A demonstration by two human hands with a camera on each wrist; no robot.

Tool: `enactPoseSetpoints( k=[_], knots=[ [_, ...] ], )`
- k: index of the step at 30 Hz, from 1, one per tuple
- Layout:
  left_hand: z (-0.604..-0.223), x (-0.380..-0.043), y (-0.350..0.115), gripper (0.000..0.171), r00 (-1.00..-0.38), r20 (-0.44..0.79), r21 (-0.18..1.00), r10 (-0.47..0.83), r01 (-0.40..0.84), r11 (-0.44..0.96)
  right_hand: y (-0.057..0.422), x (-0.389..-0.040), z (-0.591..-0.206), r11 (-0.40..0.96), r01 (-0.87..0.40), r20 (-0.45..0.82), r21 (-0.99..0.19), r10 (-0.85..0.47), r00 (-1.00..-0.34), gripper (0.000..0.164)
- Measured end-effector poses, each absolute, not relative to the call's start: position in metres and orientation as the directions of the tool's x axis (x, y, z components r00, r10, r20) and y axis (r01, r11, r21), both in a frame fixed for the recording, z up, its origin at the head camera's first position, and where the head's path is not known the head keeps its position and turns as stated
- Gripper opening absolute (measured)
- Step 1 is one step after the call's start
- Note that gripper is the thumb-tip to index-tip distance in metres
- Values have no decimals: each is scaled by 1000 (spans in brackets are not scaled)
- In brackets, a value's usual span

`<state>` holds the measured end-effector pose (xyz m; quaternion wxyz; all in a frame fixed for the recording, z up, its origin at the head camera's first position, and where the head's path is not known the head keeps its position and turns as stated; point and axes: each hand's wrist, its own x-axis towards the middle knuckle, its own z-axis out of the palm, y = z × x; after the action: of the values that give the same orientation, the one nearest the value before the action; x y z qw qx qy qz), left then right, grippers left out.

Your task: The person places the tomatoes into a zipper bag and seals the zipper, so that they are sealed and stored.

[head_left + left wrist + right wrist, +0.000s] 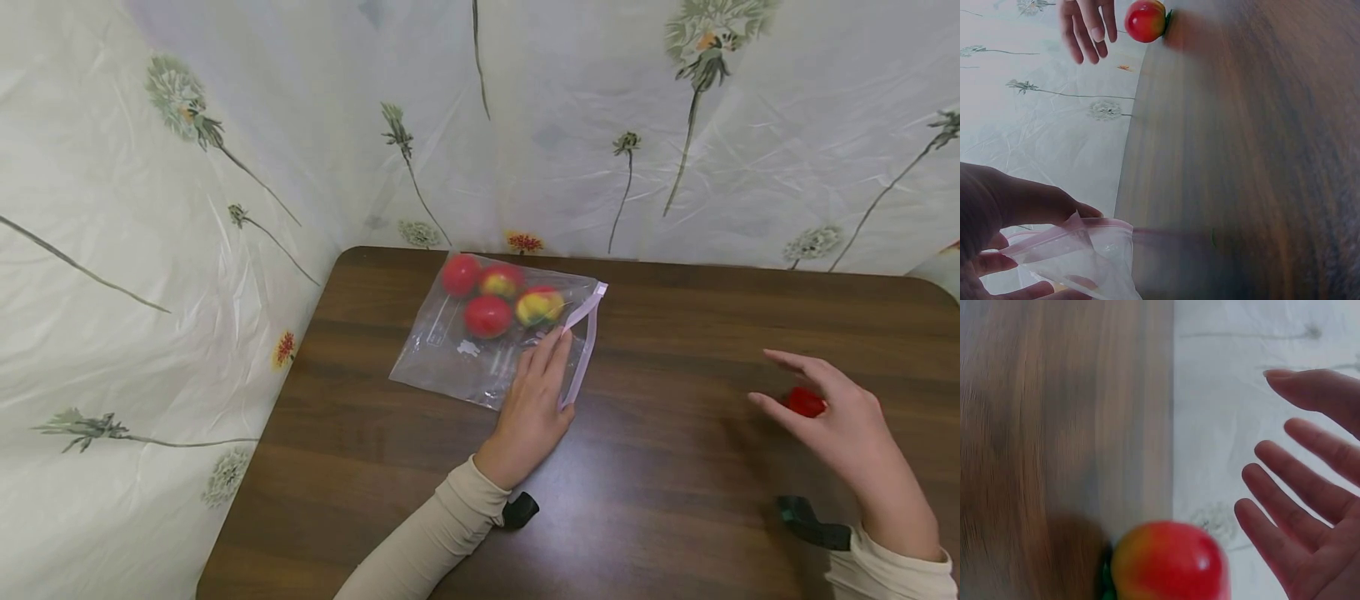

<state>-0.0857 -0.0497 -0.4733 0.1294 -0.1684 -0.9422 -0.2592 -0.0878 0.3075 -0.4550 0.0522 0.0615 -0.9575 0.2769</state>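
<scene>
Looking at the near stuff first, we've got two beige fabric sleeves (431,533) along the bottom of the frame, each with a dark curved wrist piece (813,525) beside it. Lower right, the right hand (847,433) has thumb and fingers well spread and nothing in its grasp; both wrist views show a gap between it and the lone red-and-yellow round fruit with a green leaf (1170,561), which sits on the dark brown wood-look table (660,367), right side of the head view. We'd call this the pick-up step, so our guess is the next move calls for curling those fingers round the fruit and carrying it left.

Around the middle, the left hand (531,412) lies on a clear plastic zip bag (420,367), fingers stretched out, thumb apart by the pale pink zip strip (591,332), nothing clenched. The mouth looks parted to us, and we reckon it'd need to stay that way. Inside sit four glossy red and red-yellow fruits (488,317).

Writing? The bag has a white blob-shaped print (468,347) and some tiny markings, but we can't read a letter or spot a brand. Farthest off, just a whitish dandelion-print sheet (555,125), no text visible.
</scene>
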Motion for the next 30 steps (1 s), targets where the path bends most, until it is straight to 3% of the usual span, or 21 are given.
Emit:
enactPoseSetpoints(
  k=[19,30],
  knots=[
    [-473,-85,-50,96,-909,329,459,255,390,798,350,-84,-465,872,59,13,-487,74,-997,75],
    [-474,-85,-50,96,-911,329,458,248,384,802,360,-82,-473,867,99,58,-488,145,-988,60]
  ],
)
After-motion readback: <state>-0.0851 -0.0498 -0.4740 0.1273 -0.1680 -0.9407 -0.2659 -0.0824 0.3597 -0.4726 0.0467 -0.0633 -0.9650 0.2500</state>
